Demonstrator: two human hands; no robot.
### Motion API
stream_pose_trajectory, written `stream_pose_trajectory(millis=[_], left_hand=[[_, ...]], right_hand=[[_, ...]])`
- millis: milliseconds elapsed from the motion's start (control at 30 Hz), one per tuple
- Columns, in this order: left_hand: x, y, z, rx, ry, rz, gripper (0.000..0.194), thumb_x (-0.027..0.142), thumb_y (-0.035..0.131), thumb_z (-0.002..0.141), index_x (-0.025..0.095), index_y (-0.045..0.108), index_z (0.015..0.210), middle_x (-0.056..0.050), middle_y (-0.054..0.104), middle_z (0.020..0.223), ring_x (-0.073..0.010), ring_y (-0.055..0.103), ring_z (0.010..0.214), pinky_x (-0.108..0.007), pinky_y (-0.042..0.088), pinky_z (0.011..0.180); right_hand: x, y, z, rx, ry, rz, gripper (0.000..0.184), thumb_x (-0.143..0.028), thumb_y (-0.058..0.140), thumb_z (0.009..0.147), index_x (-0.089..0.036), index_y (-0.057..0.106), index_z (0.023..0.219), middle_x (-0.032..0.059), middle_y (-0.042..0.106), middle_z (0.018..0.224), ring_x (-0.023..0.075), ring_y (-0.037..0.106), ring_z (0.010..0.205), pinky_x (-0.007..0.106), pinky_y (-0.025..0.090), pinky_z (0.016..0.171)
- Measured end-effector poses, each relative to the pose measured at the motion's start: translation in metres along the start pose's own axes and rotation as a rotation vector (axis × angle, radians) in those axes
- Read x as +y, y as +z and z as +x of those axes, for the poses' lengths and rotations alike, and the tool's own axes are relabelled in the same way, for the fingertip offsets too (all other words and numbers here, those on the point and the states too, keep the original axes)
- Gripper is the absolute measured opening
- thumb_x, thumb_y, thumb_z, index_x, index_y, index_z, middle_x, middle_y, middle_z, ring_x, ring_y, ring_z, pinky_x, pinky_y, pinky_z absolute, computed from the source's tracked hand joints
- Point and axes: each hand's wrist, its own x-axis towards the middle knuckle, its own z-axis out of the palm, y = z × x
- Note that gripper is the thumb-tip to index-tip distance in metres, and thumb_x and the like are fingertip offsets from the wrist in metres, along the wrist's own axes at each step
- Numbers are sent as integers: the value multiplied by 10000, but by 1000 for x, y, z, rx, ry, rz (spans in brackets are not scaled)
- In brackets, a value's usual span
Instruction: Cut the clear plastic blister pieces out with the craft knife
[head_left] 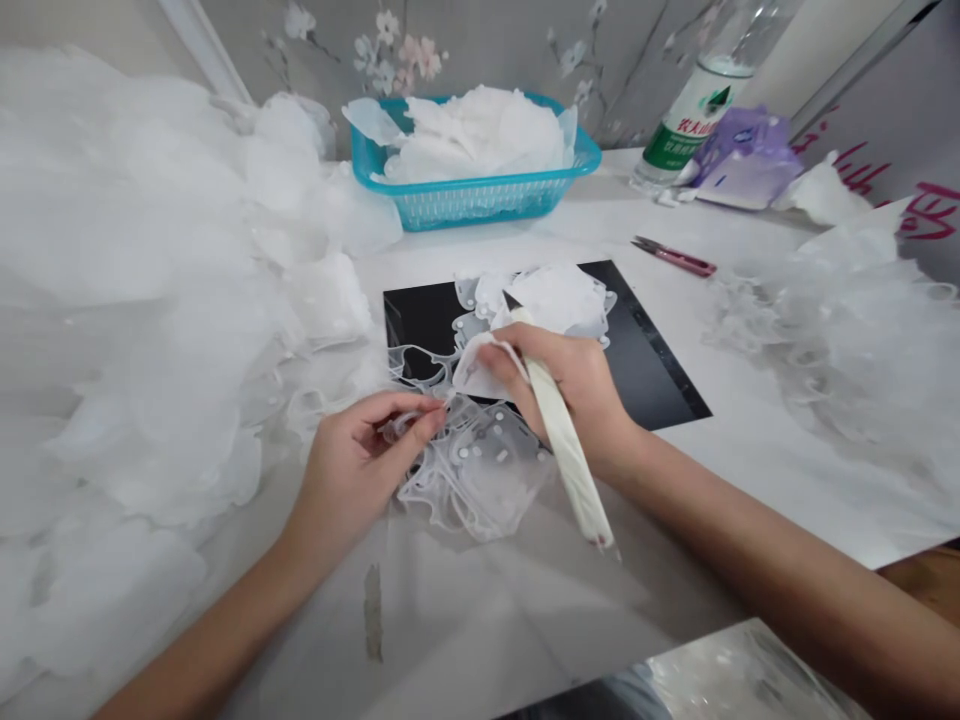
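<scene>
My left hand (375, 440) is closed, thumb and fingertips pinching the thin edge of a translucent piece in front of the black mat. My right hand (574, 390) is closed round a long tool with a pale wrapped handle (561, 440) and a dark pointed tip (511, 300); its exact kind I cannot make out. The fingers of that hand also hold a thin white piece (476, 372). Below the hands lies a translucent sheet with small white dots (499, 455), its edges cut into loops. On the black mat (424, 318) sits a stack of white shaped pieces (559, 295).
A large heap of white translucent pieces (150, 280) fills the left side. Behind the mat stands a blue basket (487, 200) of white pieces. At the right are pink-handled snips (679, 258), a water bottle (686, 115), a purple packet (750, 160) and looped translucent scraps (855, 340).
</scene>
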Motion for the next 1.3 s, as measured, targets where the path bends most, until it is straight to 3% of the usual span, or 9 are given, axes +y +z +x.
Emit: stream_pose_trajectory(millis=[333,467,600,700,767,833,967,1100,1300], left_hand=[[5,-1,1,-11,-64,-24,221,403,649,786,182,659,772,-2,613,742,-104,489,621,-199,383,519],[1,2,-2,101,-33,-8,212,360,635,791,218,605,946,-9,563,884,-136,514,745,-222,419,589],[0,-1,-7,379,319,238,270,239,656,769,262,597,1032,-36,491,1104,-209,485,1065,-320,419,892],[1,-6,-9,168,344,183,114,294,576,842,249,669,891,-29,586,924,-190,559,911,-315,440,830],[3,-7,-7,-106,125,-105,317,454,458,896,237,687,934,-24,642,799,-165,586,715,-291,463,661],[4,-7,-4,-236,-97,-378,507,612,395,868,212,694,954,-32,676,757,-161,596,636,-282,463,585],[4,-3,0,-118,-349,-493,388,563,668,718,200,703,850,-10,688,721,-158,628,679,-235,473,579],[1,-2,2,-85,-357,-456,291,424,767,668,180,700,811,-13,697,750,-135,631,693,-200,482,594],[0,-5,2,-277,-237,-534,392,258,753,713,291,518,1024,55,697,841,-111,642,690,-169,494,560]], right_hand=[[29,-13,13,490,511,436,198,-352,617,835,-200,672,720,-4,522,606,120,451,544,265,344,497],[26,-2,9,417,625,553,234,-404,638,810,-185,665,732,3,528,602,108,445,521,238,334,436],[11,5,2,228,574,658,319,-494,640,793,-178,617,752,13,556,664,126,520,589,242,455,482],[-4,4,-1,141,469,539,309,-462,628,817,-176,578,710,-4,529,613,108,502,560,228,451,491],[-13,4,-4,89,364,464,252,-414,639,822,-173,593,767,-12,556,615,100,515,552,224,462,517],[-20,4,-8,-35,214,476,204,-359,653,821,-166,620,880,13,652,742,118,600,653,239,516,633],[-27,1,-12,-271,95,627,215,-346,527,911,-168,633,969,53,712,957,161,660,935,288,519,870],[-24,-4,-9,-74,297,759,404,-505,302,970,-237,492,1205,13,678,810,150,650,731,320,553,749],[-17,-6,-2,37,379,761,344,-460,327,975,-219,522,826,8,579,629,121,562,519,272,504,511]])
